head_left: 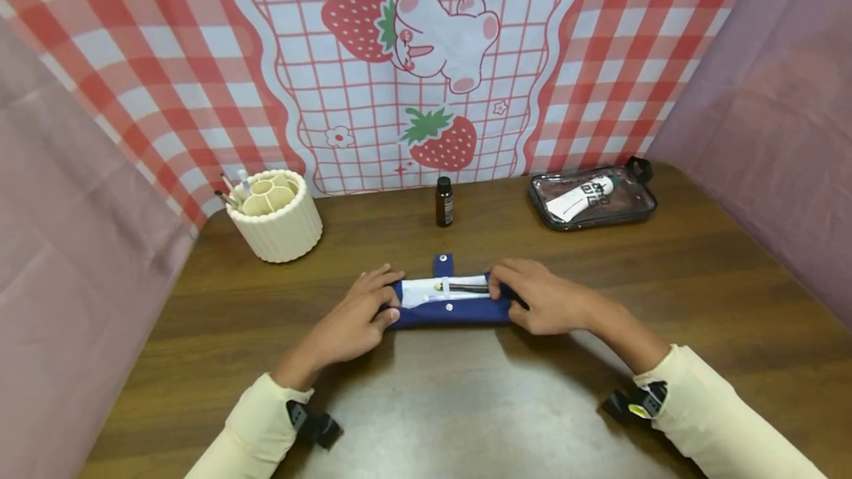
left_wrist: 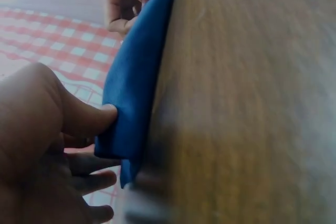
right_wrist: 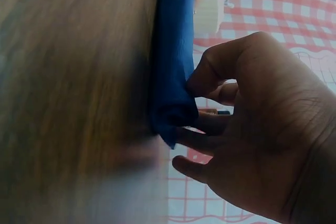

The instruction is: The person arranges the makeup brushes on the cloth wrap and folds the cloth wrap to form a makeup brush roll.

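A blue fabric roll-up case (head_left: 459, 310) with a white lining lies partly rolled on the table. Slim dark-handled tools (head_left: 469, 288) sit under a white loop on the lining; their kind is too small to tell. A snap tab (head_left: 443, 265) sticks out from its far edge. My left hand (head_left: 359, 313) pinches the left end, the thumb (left_wrist: 107, 115) on the near roll and fingers behind. At the right end my right hand (head_left: 549, 298) pinches the roll between thumb and fingers, the index finger reaching onto the lining. The rolled outer side (right_wrist: 173, 51) faces me.
Behind the case stands a small brown bottle (head_left: 444, 204) with a black cap. A cream ribbed holder (head_left: 282, 224) with several thin sticks is at the back left. At the back right lies a clear pouch (head_left: 629, 202) with a white tube (head_left: 579, 198). A checked cloth hangs behind.
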A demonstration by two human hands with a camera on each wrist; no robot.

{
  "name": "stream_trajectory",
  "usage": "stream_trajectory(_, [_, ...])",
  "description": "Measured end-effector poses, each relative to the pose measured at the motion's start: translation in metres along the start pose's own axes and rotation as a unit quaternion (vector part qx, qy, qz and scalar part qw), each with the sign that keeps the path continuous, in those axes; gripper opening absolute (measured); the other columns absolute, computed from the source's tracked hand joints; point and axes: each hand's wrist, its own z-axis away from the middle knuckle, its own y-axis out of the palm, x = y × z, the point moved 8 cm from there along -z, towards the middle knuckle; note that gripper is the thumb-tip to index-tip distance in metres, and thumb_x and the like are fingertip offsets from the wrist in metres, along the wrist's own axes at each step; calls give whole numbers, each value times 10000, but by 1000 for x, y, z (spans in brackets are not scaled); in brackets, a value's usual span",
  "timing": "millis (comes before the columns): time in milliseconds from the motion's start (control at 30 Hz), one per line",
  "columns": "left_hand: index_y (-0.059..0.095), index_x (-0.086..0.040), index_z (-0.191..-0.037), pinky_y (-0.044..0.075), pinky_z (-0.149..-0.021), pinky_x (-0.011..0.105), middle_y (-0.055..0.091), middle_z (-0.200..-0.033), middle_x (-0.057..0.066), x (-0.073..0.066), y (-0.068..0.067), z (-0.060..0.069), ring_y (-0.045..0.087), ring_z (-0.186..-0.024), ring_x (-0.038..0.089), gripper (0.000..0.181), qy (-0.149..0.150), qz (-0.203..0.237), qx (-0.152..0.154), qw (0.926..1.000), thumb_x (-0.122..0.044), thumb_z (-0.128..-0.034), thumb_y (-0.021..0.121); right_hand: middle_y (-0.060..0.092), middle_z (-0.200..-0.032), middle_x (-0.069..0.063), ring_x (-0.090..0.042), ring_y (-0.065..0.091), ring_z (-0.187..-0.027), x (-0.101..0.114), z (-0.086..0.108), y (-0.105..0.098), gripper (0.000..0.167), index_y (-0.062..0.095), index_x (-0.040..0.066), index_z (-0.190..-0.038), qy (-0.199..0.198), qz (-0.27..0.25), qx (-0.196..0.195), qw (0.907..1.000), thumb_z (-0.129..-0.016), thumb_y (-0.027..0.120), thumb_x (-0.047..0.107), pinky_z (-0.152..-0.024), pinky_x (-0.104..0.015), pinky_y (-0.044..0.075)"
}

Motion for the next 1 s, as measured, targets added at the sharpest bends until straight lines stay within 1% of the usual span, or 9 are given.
stream_trajectory(67, [591, -146, -859, 130, -1149, 628, 508, -1445, 170, 0, 0, 0, 314, -1443, 388, 139, 47, 26, 34, 10000, -71, -958, 654, 528, -1128, 22, -202, 516, -1094, 0, 0, 0, 298, 549, 180, -1036, 61, 72, -7, 10000, -786, 625, 38, -977, -468, 429])
stream_trajectory(133, [591, -147, -864, 123, -1151, 623, 524, -1415, 135, -1, -1, 0, 369, -1412, 342, 135, 118, -22, -16, 9999, -72, -958, 655, 525, -1149, 18, -181, 510, -1100, 1, 0, 0, 328, 554, 157, -1080, 80, 56, -81, 9999, -785, 627, 33, -972, -433, 441])
stream_trajectory(333, [634, -127, -869, 211, -1106, 558, 572, -1280, 66, -7, -4, -1, 482, -1237, 251, 99, 424, -355, -294, 9980, -75, -939, 682, 555, -1279, -61, -216, 503, -1229, 4, -2, -1, 572, 497, 66, -1351, 132, 220, -136, 9996, -801, 648, 28, -1059, -435, 400])
stream_trajectory(500, [667, -97, -856, 292, -1011, 546, 608, -1131, 37, -10, -7, 0, 503, -1104, 219, 78, 617, -491, -463, 9958, -57, -914, 701, 528, -1259, -69, -216, 511, -1150, 11, -3, 0, 728, 445, 147, -1489, -9, 713, -85, 9974, -798, 648, 38, -995, -460, 433])
stream_trajectory(633, [663, -114, -835, 315, -977, 530, 609, -1074, 14, -10, -7, -1, 503, -1039, 187, 106, 627, -451, -454, 9960, -53, -911, 704, 532, -1186, -49, -187, 500, -1044, 17, -3, 0, 784, 445, 258, -1510, -299, 1037, -106, 9941, -788, 626, 10, -903, -435, 447])
stream_trajectory(733, [662, -125, -840, 321, -967, 511, 612, -1078, 8, -9, -6, -2, 502, -1026, 174, 111, 569, -410, -397, 9967, -57, -922, 694, 534, -1195, -29, -183, 501, -1066, 21, -3, 2, 800, 426, 296, -1519, -447, 1214, -94, 9915, -796, 601, 1, -922, -435, 432])
stream_trajectory(867, [665, -125, -850, 324, -962, 489, 610, -1078, -3, -7, -5, -2, 500, -1025, 168, 107, 493, -341, -321, 9977, -60, -934, 681, 534, -1337, -33, -200, 500, -1238, 25, -7, 5, 708, 392, 167, -1509, -482, 860, -124, 9951, -843, 584, 25, -1059, -449, 385])
stream_trajectory(933, [666, -124, -857, 325, -962, 482, 605, -1074, -14, -6, -5, -2, 499, -1025, 163, 102, 469, -319, -305, 9979, -64, -938, 676, 530, -1391, -34, -193, 493, -1290, 27, -10, 5, 640, 357, 113, -1496, -477, 404, -224, 9978, -898, 575, 48, -1089, -431, 372])
stream_trajectory(1000, [669, -124, -864, 327, -954, 476, 602, -1072, -20, -6, -5, -2, 498, -1028, 162, 97, 463, -299, -301, 9980, -67, -942, 672, 550, -1389, -31, -173, 513, -1281, 30, -15, 5, 596, 338, 121, -1504, -516, 23, -372, 9980, -959, 578, 92, -1068, -412, 403])
